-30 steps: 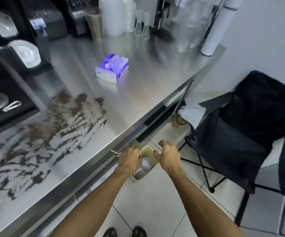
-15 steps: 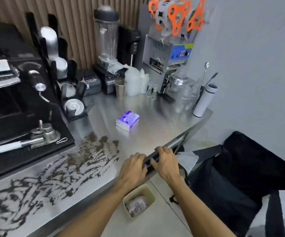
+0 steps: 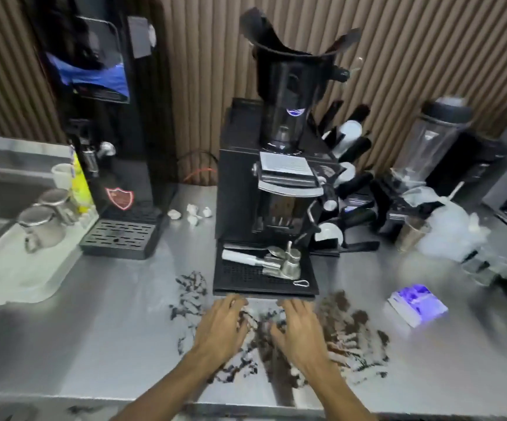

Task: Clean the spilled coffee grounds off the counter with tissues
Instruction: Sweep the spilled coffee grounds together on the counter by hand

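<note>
The left hand (image 3: pixel 223 325) and right hand (image 3: pixel 299 329) spread empty fingers over the coffee grounds (image 3: pixel 349 326), with the tissue pack (image 3: pixel 417 303) at three o'clock, nearer the right.

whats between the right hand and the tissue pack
In the head view, spilled coffee grounds lie on the counter between the right hand and the tissue pack. Just beside the pack, a narrow strip of counter is bare.
</note>
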The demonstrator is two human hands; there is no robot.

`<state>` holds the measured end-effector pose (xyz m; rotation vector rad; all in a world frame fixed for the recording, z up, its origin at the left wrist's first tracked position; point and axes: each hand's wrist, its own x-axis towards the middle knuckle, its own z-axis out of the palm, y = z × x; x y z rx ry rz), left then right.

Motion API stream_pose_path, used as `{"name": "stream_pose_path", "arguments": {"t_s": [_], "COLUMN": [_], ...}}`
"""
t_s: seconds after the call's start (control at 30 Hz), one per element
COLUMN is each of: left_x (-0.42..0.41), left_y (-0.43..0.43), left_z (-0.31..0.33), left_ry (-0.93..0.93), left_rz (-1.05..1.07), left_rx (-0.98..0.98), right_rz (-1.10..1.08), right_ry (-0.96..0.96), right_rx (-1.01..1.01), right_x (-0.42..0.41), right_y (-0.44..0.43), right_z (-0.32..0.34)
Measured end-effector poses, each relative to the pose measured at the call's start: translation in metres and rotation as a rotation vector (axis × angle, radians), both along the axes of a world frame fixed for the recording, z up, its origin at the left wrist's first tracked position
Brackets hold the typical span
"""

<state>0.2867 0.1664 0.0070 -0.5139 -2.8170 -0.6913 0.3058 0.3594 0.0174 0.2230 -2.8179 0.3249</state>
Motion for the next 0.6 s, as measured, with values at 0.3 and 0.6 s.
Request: {"name": "stream_pose_path", "arguments": {"t_s": [0.3, 0.6], "left_x": [-0.137, -0.295], "left_y": [-0.158, -0.165], "left_z": [0.011, 0.004], "left_ry": [-0.062, 0.042], "left_rz": [0.259, 0.114], "left_rx": [-0.027, -0.273], "right_rz": [0.259, 0.081], "right_ry": [-0.081, -0.126], "right_rx": [-0.178, 0.006], "right_x": [-0.158, -0.321], "right_y": [-0.201, -0.235], "right_z": [-0.014, -0.017]}}
